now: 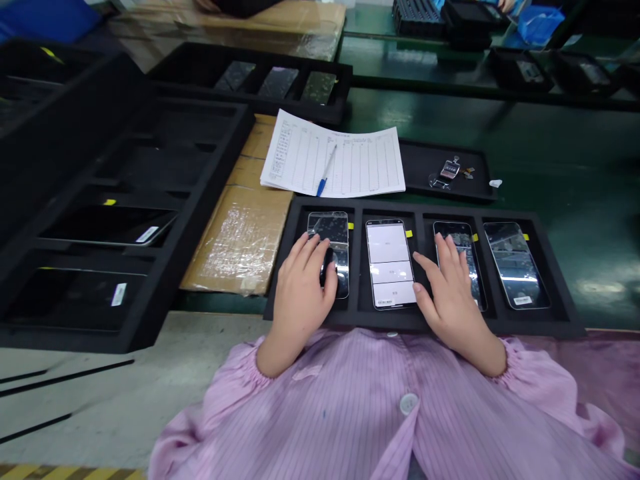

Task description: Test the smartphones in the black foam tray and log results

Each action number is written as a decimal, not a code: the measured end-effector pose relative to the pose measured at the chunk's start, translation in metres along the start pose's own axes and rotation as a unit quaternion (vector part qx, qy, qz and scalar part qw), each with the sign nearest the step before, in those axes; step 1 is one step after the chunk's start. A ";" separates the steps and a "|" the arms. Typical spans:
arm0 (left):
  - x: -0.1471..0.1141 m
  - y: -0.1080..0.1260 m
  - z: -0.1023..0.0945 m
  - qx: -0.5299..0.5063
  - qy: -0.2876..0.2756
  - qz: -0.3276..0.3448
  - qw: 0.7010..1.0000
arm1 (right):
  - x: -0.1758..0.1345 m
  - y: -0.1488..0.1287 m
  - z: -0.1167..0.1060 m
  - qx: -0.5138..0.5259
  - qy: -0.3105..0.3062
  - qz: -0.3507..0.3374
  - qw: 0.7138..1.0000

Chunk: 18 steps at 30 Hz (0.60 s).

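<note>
A black foam tray lies before me with several phones in its slots. My left hand is over the leftmost phone, holding a small rounded black object between thumb and fingers; most of that object is hidden. Beside it, the second phone has a lit white screen split into boxes. My right hand rests with fingers spread, the longer ones on the dark third phone and the thumb at the lit phone's right edge. A fourth dark phone sits at the right end.
Behind the tray are printed sheets with a blue pen on top. A shallow black tray holds a small tag. Stacked foam trays with phones stand at left, beside a wrapped cardboard piece.
</note>
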<state>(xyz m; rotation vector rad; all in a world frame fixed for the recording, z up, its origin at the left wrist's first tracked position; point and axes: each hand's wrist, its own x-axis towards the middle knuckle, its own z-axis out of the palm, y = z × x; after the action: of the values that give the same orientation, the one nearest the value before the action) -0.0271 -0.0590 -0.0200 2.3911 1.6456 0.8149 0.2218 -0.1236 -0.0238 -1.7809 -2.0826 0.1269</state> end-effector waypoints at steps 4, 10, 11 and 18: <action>0.000 0.000 0.000 -0.005 -0.003 -0.006 1.000 | 0.000 0.000 0.000 0.008 0.002 0.002 1.000; 0.000 0.000 0.000 -0.011 -0.006 -0.007 1.000 | 0.000 0.001 0.000 0.011 0.000 0.003 1.000; 0.000 0.000 0.000 -0.011 -0.006 -0.006 1.000 | 0.000 0.001 -0.001 0.010 0.000 0.001 1.000; 0.000 0.000 0.001 -0.012 -0.008 -0.010 1.000 | 0.000 -0.002 -0.004 0.004 -0.005 -0.003 1.000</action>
<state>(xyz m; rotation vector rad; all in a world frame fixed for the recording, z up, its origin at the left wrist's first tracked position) -0.0266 -0.0586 -0.0204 2.3550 1.6423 0.8058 0.2216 -0.1246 -0.0201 -1.7732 -2.0900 0.1423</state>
